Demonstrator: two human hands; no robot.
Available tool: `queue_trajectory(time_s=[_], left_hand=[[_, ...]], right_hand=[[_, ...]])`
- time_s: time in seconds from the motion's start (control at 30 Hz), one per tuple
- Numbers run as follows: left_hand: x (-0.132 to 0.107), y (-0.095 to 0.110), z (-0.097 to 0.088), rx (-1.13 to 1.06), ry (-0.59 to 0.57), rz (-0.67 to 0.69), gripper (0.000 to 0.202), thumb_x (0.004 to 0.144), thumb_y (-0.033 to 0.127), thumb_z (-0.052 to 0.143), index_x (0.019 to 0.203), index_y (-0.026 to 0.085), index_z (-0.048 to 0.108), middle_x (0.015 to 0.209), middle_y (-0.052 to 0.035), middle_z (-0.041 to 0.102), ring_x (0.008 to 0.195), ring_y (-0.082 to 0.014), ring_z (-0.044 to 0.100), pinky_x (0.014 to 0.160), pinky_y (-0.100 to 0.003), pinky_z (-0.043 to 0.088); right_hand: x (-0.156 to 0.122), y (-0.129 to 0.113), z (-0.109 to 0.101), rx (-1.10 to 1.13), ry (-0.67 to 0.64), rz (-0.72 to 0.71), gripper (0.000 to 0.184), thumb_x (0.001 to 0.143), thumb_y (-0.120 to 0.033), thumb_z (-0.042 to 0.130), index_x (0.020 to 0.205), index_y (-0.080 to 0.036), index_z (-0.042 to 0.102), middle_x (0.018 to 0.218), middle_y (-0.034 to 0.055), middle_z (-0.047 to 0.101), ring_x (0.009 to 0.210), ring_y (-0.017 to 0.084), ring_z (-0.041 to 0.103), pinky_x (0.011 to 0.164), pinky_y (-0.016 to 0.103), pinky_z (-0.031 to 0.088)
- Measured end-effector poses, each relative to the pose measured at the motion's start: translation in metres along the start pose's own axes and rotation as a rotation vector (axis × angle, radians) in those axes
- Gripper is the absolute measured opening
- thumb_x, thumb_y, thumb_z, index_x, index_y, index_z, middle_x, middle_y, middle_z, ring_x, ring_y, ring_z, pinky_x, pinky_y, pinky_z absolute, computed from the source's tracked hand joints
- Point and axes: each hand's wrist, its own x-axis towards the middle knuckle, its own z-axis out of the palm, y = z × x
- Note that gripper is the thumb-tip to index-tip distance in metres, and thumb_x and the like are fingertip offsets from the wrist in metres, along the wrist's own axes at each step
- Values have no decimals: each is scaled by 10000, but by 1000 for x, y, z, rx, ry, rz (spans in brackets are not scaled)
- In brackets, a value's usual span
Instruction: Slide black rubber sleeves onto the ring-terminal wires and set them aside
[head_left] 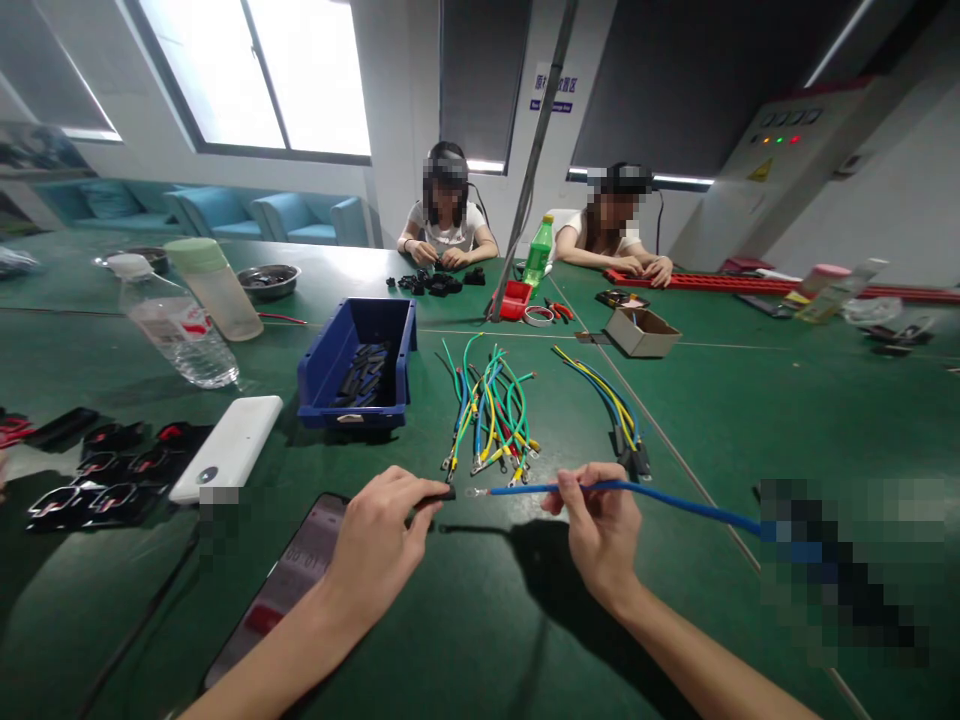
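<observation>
My left hand is closed in a pinch on a small black sleeve, held above the green table. My right hand is closed around a blue wire with a metal terminal at its tip. The terminal points at the black sleeve, a short gap apart. Just beyond my hands lies a loose bundle of green, yellow, blue and red wires. A second, smaller bundle of yellow and blue wires lies to its right.
A blue bin with black sleeves stands at left, beside a white power bank, a phone, a water bottle and a green-lidded cup. Black parts lie far left. A cardboard box sits ahead. Two people work across the table.
</observation>
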Motion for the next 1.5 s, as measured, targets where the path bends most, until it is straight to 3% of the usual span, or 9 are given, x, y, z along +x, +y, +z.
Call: queue_trajectory(time_s=[0.43, 0.67, 0.8, 1.0, 1.1, 1.2, 1.4, 1.5], left_hand=[[-1, 4, 2, -91, -67, -57, 209, 794, 100, 615, 923, 219, 728, 808, -31, 662, 745, -163, 617, 600, -245, 515], [-2, 6, 3, -116, -72, -22, 199, 816, 109, 588, 919, 206, 729, 780, -36, 655, 737, -154, 607, 626, -243, 513], [-4, 5, 5, -84, -40, 43, 202, 819, 111, 585, 927, 211, 724, 777, -34, 653, 730, -152, 598, 661, -260, 506], [-5, 7, 3, 37, 3, 250, 250, 842, 67, 522, 983, 191, 686, 795, -47, 668, 756, -176, 571, 687, -301, 487], [-6, 8, 2, 88, -8, 307, 275, 844, 51, 506, 1020, 188, 668, 855, -52, 685, 790, -190, 568, 709, -322, 485], [-6, 8, 3, 36, -34, 259, 252, 842, 69, 521, 984, 198, 685, 844, -43, 689, 779, -181, 582, 707, -311, 494], [-5, 11, 6, -70, -101, 27, 190, 833, 184, 586, 968, 210, 717, 831, -43, 687, 749, -164, 630, 702, -273, 519], [-6, 12, 8, -61, -92, 37, 193, 849, 186, 564, 967, 204, 716, 823, -47, 686, 738, -162, 629, 699, -272, 517]], right_hand=[[-4, -6, 1, -21, -36, -73, 194, 858, -234, 609, 846, -236, 415, 641, -59, 528, 479, 109, 606, 434, 203, 492], [-4, -1, 0, -11, -76, -14, 181, 860, -254, 605, 854, -228, 426, 642, -52, 564, 477, 113, 605, 442, 214, 491], [-3, -2, 1, 22, -83, 60, 193, 859, -279, 607, 842, -222, 424, 604, -56, 569, 462, 110, 594, 445, 212, 483], [4, 2, 5, 155, -51, 337, 312, 801, -394, 658, 820, -229, 394, 534, -88, 521, 411, 119, 560, 391, 208, 434], [7, 5, 7, 179, -50, 394, 328, 793, -415, 659, 826, -229, 391, 532, -92, 511, 408, 117, 551, 385, 205, 428], [6, 4, 7, 154, -77, 345, 312, 805, -403, 647, 833, -229, 391, 541, -84, 521, 425, 121, 560, 395, 208, 432], [-3, -5, 4, 59, -72, 134, 230, 840, -341, 623, 831, -225, 425, 585, -53, 575, 463, 121, 587, 449, 225, 472], [-5, -7, 3, 39, -94, 98, 216, 848, -335, 614, 821, -228, 428, 594, -48, 585, 476, 123, 595, 461, 226, 479]])
